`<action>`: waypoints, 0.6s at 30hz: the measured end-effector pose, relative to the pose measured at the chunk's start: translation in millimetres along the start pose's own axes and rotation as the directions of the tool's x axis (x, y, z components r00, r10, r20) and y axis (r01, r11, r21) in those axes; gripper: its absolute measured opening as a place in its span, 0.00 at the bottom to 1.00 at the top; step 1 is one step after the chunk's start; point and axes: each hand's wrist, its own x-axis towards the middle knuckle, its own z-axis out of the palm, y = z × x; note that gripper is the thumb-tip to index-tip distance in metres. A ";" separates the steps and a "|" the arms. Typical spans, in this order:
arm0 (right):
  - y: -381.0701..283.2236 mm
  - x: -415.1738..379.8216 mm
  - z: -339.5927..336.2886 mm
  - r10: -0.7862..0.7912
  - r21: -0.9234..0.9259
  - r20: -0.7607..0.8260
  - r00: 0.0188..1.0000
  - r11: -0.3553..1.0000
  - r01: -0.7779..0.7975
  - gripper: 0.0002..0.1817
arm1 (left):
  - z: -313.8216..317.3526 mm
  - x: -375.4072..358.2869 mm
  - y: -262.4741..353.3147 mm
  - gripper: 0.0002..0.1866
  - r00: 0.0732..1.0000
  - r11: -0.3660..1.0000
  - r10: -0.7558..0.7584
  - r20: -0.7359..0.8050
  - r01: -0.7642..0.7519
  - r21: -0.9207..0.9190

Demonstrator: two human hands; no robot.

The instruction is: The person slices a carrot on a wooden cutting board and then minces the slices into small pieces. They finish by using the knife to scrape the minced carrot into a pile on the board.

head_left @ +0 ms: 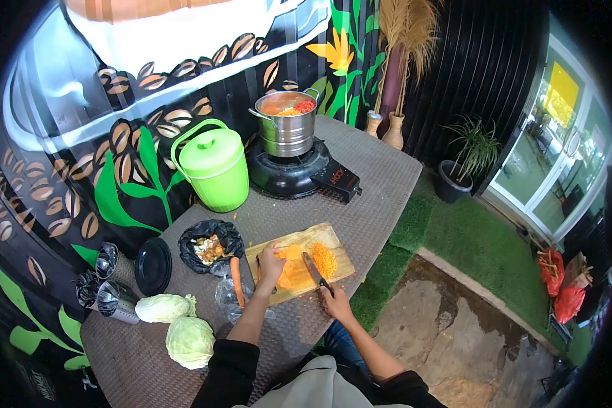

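A wooden cutting board lies near the table's front edge. My right hand grips the dark handle of a knife, its blade resting between flat carrot slices and a pile of finely cut carrot. At the board's left side, my left hand has its fingers bent together beside the slices; what they hold, if anything, is hidden. A whole carrot lies left of the board on a clear plastic bag. Behind it sits a black bag of scraps.
A steel pot with chopped orange and red food stands on a black portable stove. Beside it is a green lidded bucket. To the left are a napa cabbage, a round cabbage, black plates and metal utensil holders.
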 end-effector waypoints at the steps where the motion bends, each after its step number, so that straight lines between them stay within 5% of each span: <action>1: 1.3 -0.7 -0.2 0.000 -0.001 -0.001 1.000 1.000 0.000 0.18 | -0.5 -0.8 -0.5 0.17 0.998 0.994 0.048 -0.040 -0.044 0.098; 6: 2.9 -5.9 -3.5 -0.019 -0.053 0.046 0.999 0.998 0.021 0.17 | 9.0 -3.1 -20.8 0.14 0.976 0.996 -0.081 0.202 0.087 -0.023; 8: 11.4 -4.4 0.1 -0.311 -0.334 -0.059 0.949 0.901 0.275 0.16 | 15.9 -6.9 -26.4 0.12 0.963 0.988 -0.116 0.245 0.137 -0.069; 11: -5.5 -7.4 -7.3 -0.134 -0.323 -0.138 0.981 0.943 0.084 0.17 | 16.9 -19.5 -4.0 0.11 0.923 0.945 -0.176 0.342 0.256 -0.205; 18: -14.3 -9.0 -21.7 -0.106 -0.299 -0.128 0.986 0.952 0.063 0.18 | 52.2 -28.2 -2.9 0.09 0.939 0.940 -0.236 0.250 0.285 -0.185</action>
